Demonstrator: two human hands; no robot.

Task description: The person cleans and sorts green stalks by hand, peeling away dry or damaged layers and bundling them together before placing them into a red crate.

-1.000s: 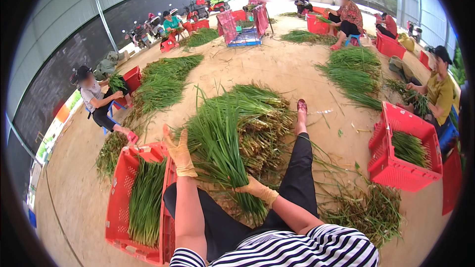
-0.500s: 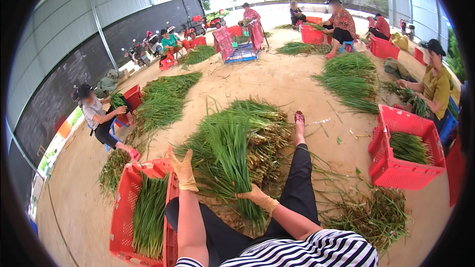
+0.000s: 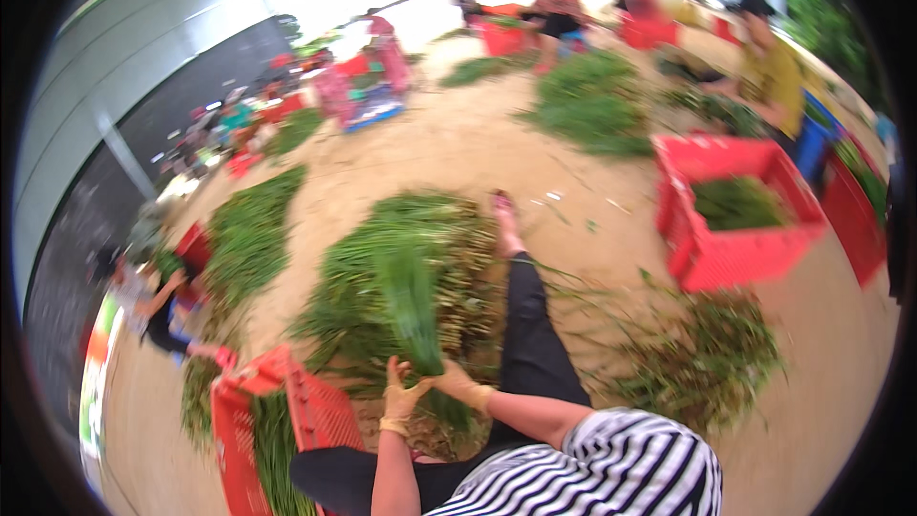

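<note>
My right hand [image 3: 460, 385], in a yellowish glove, is closed around a bunch of long green chives [image 3: 409, 301]. The bunch stands upright, leafy tops blurred, its lower end hanging below my hands. My left hand [image 3: 405, 399], gloved likewise, is beside it with fingers raised and apart, its thumb reaching to the bunch near my right hand. Beyond lies a large heap of chives [image 3: 368, 263], with pale brownish ends toward the right. By my left leg stands a red plastic crate [image 3: 330, 413] with chives [image 3: 274, 454] laid lengthwise inside.
My outstretched leg [image 3: 535, 334] runs along the heap's right side. Loose brownish stalks [image 3: 702, 358] lie farther right, below another red crate [image 3: 735, 263] that holds greens. A person in a yellow-green top [image 3: 776, 86] sits behind that crate. Other seated people work among chive piles [image 3: 250, 229].
My left hand has come down and right to the bunch, from raised beside the crate. The head view has swung right, shifting the surroundings left. My right hand still holds the bunch.
</note>
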